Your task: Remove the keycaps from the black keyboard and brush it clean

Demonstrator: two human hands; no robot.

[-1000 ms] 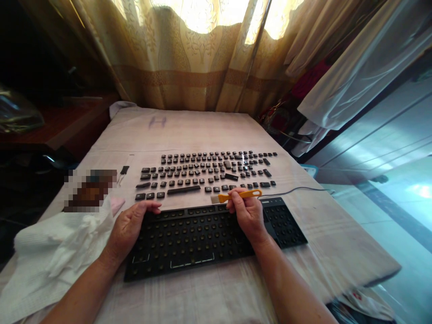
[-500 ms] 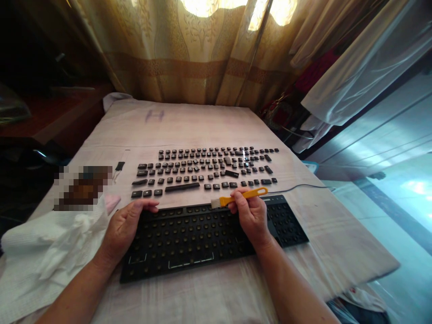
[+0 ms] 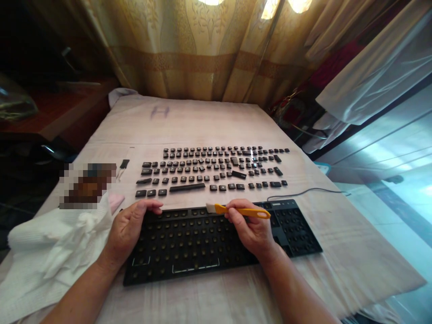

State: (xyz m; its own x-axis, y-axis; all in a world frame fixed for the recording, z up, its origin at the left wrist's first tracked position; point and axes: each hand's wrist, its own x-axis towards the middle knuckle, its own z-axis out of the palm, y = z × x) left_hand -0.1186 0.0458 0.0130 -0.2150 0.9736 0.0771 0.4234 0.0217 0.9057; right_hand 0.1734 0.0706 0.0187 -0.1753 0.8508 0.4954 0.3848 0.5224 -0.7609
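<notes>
A black keyboard base (image 3: pixel 189 243) with its keycaps off lies on the cloth-covered table before me. My left hand (image 3: pixel 130 227) grips its top left edge, thumb on the far rim. My right hand (image 3: pixel 251 227) is closed on a small orange-handled brush (image 3: pixel 241 210), whose white bristles point left and touch the keyboard's top row. Several rows of loose black keycaps (image 3: pixel 216 168) are laid out on the cloth beyond the keyboard.
A white towel (image 3: pixel 50 252) lies crumpled at the left. A blurred object (image 3: pixel 86 186) and a small black keycap puller (image 3: pixel 124 164) sit beyond it. The keyboard's cable (image 3: pixel 310 191) runs right. Curtains (image 3: pixel 202 49) hang behind the table; the table's right edge (image 3: pixel 381 234) drops off.
The brush has tilted from pointing up-right to nearly level and dropped onto the keyboard's top row. My left hand has stayed on the edge. The camera has shifted slightly.
</notes>
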